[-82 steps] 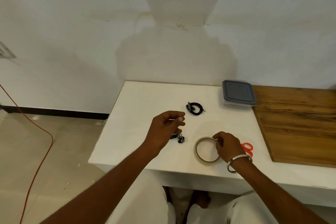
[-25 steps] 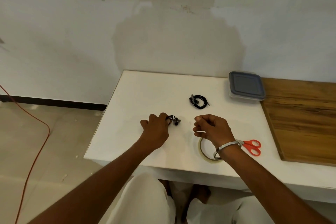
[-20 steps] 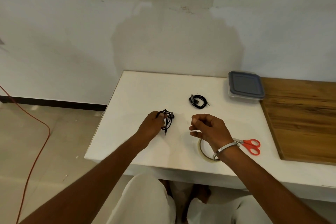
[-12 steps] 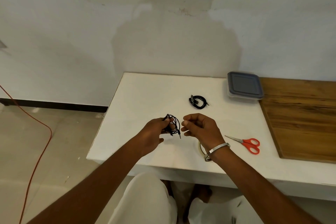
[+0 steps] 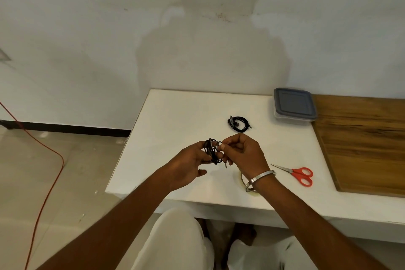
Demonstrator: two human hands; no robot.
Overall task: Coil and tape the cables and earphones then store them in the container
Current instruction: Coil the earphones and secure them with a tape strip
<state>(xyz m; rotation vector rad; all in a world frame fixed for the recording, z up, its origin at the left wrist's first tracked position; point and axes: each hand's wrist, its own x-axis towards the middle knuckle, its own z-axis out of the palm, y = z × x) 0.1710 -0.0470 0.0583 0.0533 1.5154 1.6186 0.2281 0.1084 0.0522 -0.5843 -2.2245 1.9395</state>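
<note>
Orange cord (image 5: 47, 171) is trailing across the floor at nine o'clock from the white table (image 5: 175, 116). Over the near part of that table, the left hand (image 5: 188, 164) is holding a bundle of coiled black earphones (image 5: 212, 151) up off the surface, its fingers curled round the loops and its thumb sticking out below. At three o'clock from it, touching the same bundle, the right hand (image 5: 242, 155) is pinching something small at the coil between thumb and forefinger, the other fingers folded into the palm; what exactly it is pinching is too small to tell. A plug end is hanging down from the bundle between the two hands. A metal bangle (image 5: 260, 178) is sitting on the right wrist, and under that wrist a roll of tape (image 5: 242, 178) is lying flat on the table, mostly hidden. At twelve o'clock from the hands, well apart, a second coiled black cable (image 5: 239, 124) is lying on the table. At three o'clock from the tape, red-handled scissors (image 5: 295, 174) are lying flat, blades pointing to ten o'clock. At two o'clock, the container (image 5: 293, 105) with its grey lid on is standing at the far edge of the table, just beside a wooden board (image 5: 361, 144).
</note>
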